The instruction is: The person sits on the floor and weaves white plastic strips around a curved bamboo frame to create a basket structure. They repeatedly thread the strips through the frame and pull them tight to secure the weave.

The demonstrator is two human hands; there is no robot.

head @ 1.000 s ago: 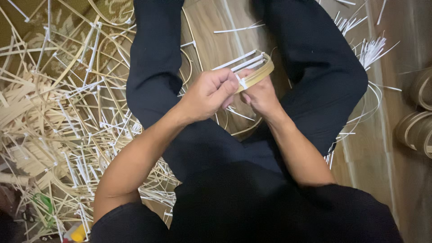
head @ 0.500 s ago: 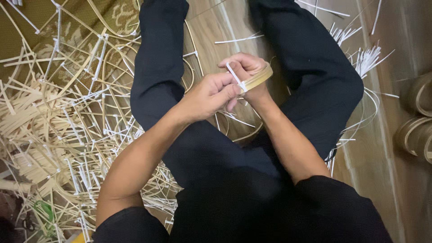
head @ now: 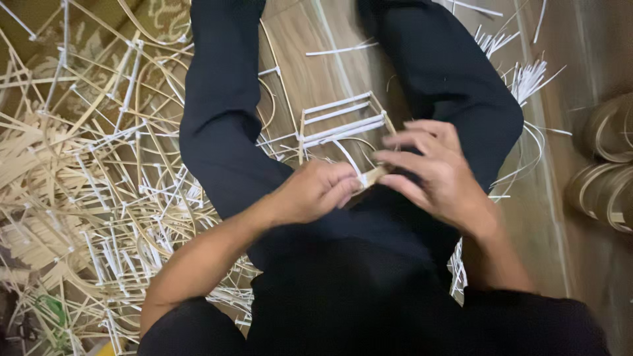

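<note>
Bamboo, pale and split thin, makes up the small frame (head: 343, 128) that sits in the centre of the picture, between the person's black-trousered legs (head: 224, 132) and just above both hands. It is a light ring or band of strip crossed by several white ties or slats. The left hand (head: 315, 191) pinches its fingertips shut on the near end of the strip, right where a white tie (head: 353, 165) loops down to it. The right hand (head: 428, 175) lies over the same end from the right, fingers spread and curved; its thumb is hidden, so how tightly it grips I cannot tell, though it clearly touches the strip.

Judging by this, the step in hand is fastening or tightening a joint at the near edge of the frame. The next move seems to call for a steady pinch from the left hand while the right works the tie, without bending the thin strip.

Compared with half a second earlier, the frame has opened out: then it was a tight band held edge-on against the right hand, now its white crosspieces lie spread and visible. Both hands have dropped lower in the picture.

A heap of loose bamboo strips (head: 86, 198) fills the left side, and coiled bands (head: 610, 171) rest at the right edge on the wooden floor (head: 316, 72).
</note>
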